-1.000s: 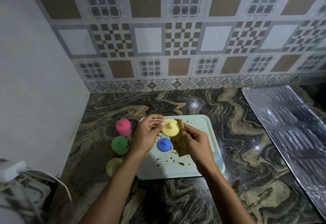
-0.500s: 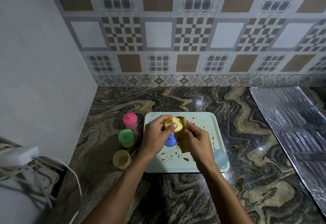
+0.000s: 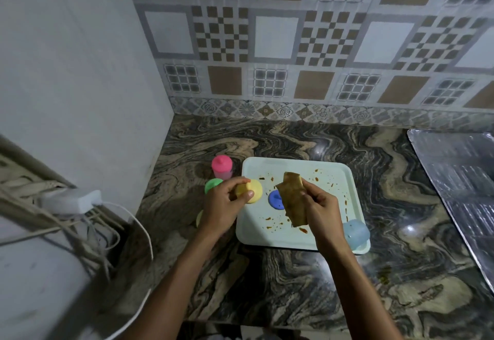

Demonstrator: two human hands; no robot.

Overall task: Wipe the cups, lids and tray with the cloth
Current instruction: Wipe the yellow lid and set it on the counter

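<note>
While the left hand [image 3: 223, 207] pinches the yellow lid [image 3: 254, 191] btwn thumb & curled fingers over the tray's left edge, the right hand [image 3: 320, 211] grips the brown cloth [image 3: 292, 198] in curled fingers, just apart from that lid, above the tray [image 3: 294, 162]; the blue lid [image 3: 274, 200] lies on the tray btwn the hands, partly behind the cloth; brown stains dot the tray floor; a pale blue cup [image 3: 355, 232] sits at the near-right corner; pink cup [image 3: 222, 167], green cup [image 3: 212, 185] & yellow cup [image 3: 199, 218] (mostly hidden by the left wrist) crowd the narrow strip btwn tray & left wall [image 3: 80, 72]; wider marble counter [image 3: 294, 281] shows behind the tray, in front of it, & rightward up to the foil sheet [image 3: 459, 179]; cables [image 3: 88, 222] hang at left.
</note>
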